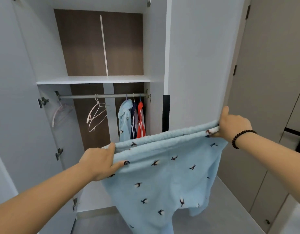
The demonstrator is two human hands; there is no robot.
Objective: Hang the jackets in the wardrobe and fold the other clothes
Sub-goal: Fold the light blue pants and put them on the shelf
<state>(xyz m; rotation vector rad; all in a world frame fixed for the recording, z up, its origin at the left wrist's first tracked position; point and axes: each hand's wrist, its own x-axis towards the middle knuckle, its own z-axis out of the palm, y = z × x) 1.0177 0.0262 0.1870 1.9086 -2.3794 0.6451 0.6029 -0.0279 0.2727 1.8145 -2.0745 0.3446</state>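
Both hands were up and busy: the left hand [99, 162] pinched one end of the waistband, the right hand [232, 124] gripped the other, and the blue trousers [162, 179] hung stretched between them in front of the open wardrobe [93, 79]. Three jackets [132, 120] were already on the rail [102, 95], bunched at its right end, with spare hangers [96, 114] to the left. These looked like a folding job, not a hanging one. Best kept taut and level, I judged, so the legs dropped straight and could be matched seam to seam before the first fold.
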